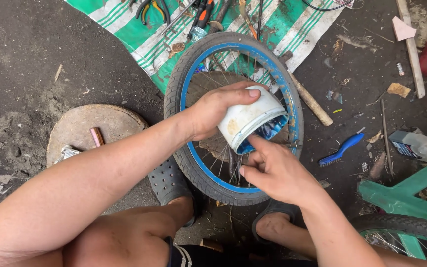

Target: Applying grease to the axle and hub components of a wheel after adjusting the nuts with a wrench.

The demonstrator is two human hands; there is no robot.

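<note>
Left hand (213, 111) clamped around white tub (251, 118), thumb over the top, fingers mostly hidden behind it. Tilted, mouth turned down and toward the right hand (272, 170). Held above wheel (233, 116), over the spokes, clear of the rim. Right hand loosely bunched, gripping nothing, index finger (257, 143) reaching into the tub's mouth, its tip lost inside. Blue showing within the tub; what it was, not to be made out. Scuffed brown patch on the tub's side.

Wheel lying flat on dark ground: black tyre, blue rim, thin spokes. Hub hidden behind tub and hands. Round wooden block under the wheel, seen only in pieces through the spokes. Near edge of the tyre touching grey clog (169, 183) on the left foot; right foot mostly covered by the right forearm.

Green-striped sheet (139, 29) beyond the wheel, partly under it, with pliers (151, 9) and other tools cut off at the top edge. Wooden handle (311, 104) poking out from behind the rim, its head hidden. Blue brush (341, 149) on the ground to the right. Flat round slab (100, 128) to the left. Green frame (406, 195) and a second tyre cut off at the lower right corner.
</note>
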